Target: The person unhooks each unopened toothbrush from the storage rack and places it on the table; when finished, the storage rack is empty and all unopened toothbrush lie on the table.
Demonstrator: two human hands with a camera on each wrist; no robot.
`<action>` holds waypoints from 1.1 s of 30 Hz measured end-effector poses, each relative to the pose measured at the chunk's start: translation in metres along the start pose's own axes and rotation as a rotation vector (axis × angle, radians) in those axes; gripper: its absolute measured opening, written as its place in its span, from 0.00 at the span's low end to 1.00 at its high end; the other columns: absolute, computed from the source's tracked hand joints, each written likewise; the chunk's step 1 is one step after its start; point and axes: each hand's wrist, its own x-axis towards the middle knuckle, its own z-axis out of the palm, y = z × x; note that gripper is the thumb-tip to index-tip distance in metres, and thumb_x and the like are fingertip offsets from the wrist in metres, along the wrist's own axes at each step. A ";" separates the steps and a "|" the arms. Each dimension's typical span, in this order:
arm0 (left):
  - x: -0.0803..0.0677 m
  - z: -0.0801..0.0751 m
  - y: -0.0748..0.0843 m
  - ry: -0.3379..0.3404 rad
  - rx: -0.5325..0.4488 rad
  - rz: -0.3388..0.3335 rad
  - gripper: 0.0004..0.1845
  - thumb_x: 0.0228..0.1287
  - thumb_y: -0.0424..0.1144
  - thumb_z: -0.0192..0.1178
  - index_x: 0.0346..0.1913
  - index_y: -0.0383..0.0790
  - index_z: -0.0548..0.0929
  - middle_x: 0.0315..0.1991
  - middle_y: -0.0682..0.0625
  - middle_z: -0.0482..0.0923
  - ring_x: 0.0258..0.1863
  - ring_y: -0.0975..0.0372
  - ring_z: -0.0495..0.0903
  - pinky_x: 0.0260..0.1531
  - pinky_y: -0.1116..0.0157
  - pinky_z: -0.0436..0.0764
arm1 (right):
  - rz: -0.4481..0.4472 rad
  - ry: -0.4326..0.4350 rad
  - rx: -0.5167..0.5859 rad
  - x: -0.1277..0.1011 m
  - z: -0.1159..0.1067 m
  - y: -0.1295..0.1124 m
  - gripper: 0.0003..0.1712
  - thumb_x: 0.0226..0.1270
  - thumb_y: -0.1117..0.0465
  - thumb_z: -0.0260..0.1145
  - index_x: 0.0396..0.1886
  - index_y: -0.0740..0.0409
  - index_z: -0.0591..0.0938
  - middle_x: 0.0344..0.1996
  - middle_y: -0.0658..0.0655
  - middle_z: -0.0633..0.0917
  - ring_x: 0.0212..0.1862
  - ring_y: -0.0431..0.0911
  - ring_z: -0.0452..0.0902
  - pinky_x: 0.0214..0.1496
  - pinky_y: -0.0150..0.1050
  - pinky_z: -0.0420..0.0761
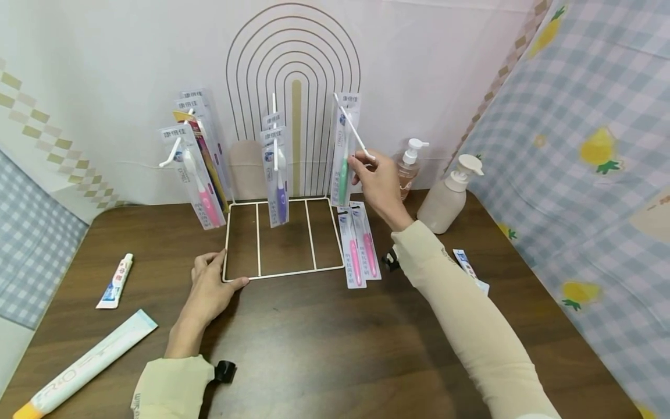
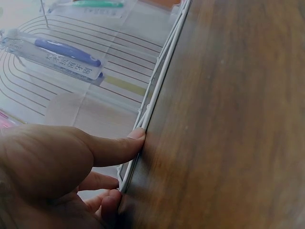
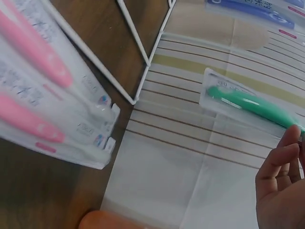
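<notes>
A white wire display rack (image 1: pixel 285 273) stands on the wooden table, with prongs rising at the back. My left hand (image 1: pixel 209 288) grips its front left corner; the left wrist view shows the thumb on the front bar and fingers at the side. On the right prong hangs a packaged green toothbrush (image 1: pixel 343 174), and my right hand (image 1: pixel 378 183) pinches the edge of that package. A packaged purple toothbrush (image 1: pixel 281 198) hangs in the middle, with another package behind. Several packages hang at the left, a pink toothbrush (image 1: pixel 206 203) foremost.
Two packaged pink toothbrushes (image 1: pixel 357 262) lie beside the rack's right side. Behind my right arm stand a clear pump bottle (image 1: pixel 408 169) and a beige pump bottle (image 1: pixel 444 201). Toothpaste tubes lie around: a small one (image 1: pixel 116 282), a large one (image 1: pixel 89 364), another (image 1: pixel 466 265) at right.
</notes>
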 end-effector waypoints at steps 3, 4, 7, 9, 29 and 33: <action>0.003 0.001 -0.008 0.005 0.002 0.012 0.52 0.77 0.41 0.76 0.90 0.23 0.57 0.83 0.22 0.54 0.79 0.28 0.56 0.79 0.28 0.64 | -0.020 0.007 0.028 -0.006 -0.006 0.005 0.13 0.85 0.66 0.71 0.57 0.74 0.91 0.30 0.45 0.87 0.25 0.34 0.81 0.24 0.26 0.68; 0.005 0.002 -0.012 0.002 0.005 0.019 0.52 0.77 0.42 0.76 0.90 0.23 0.57 0.83 0.23 0.54 0.79 0.28 0.55 0.78 0.29 0.64 | -0.024 0.008 0.039 -0.008 -0.008 0.006 0.14 0.85 0.66 0.71 0.57 0.74 0.91 0.31 0.45 0.87 0.25 0.34 0.81 0.23 0.26 0.68; 0.005 0.001 -0.010 -0.006 0.010 0.016 0.52 0.78 0.41 0.75 0.90 0.23 0.56 0.83 0.23 0.53 0.79 0.28 0.55 0.79 0.29 0.64 | -0.029 0.007 0.070 -0.011 -0.013 0.009 0.14 0.85 0.66 0.71 0.57 0.75 0.91 0.32 0.44 0.87 0.25 0.34 0.82 0.23 0.26 0.69; 0.003 0.000 -0.007 -0.005 0.010 0.014 0.52 0.77 0.41 0.75 0.90 0.22 0.56 0.83 0.23 0.54 0.79 0.28 0.55 0.79 0.29 0.63 | -0.032 0.003 0.082 -0.013 -0.016 0.009 0.14 0.85 0.66 0.71 0.57 0.75 0.90 0.32 0.43 0.87 0.25 0.34 0.82 0.23 0.26 0.70; -0.004 -0.002 0.007 -0.013 0.000 -0.016 0.51 0.77 0.39 0.74 0.89 0.21 0.56 0.83 0.22 0.53 0.80 0.28 0.54 0.80 0.30 0.62 | -0.055 0.035 0.123 -0.027 -0.021 0.010 0.13 0.86 0.66 0.70 0.55 0.76 0.89 0.25 0.42 0.85 0.24 0.32 0.80 0.23 0.27 0.71; 0.002 0.001 -0.007 0.000 0.003 0.020 0.52 0.77 0.41 0.75 0.89 0.22 0.57 0.83 0.22 0.54 0.79 0.27 0.55 0.79 0.28 0.63 | -0.072 0.046 0.132 -0.029 -0.021 0.010 0.13 0.85 0.67 0.70 0.54 0.77 0.89 0.26 0.41 0.85 0.25 0.33 0.80 0.26 0.27 0.75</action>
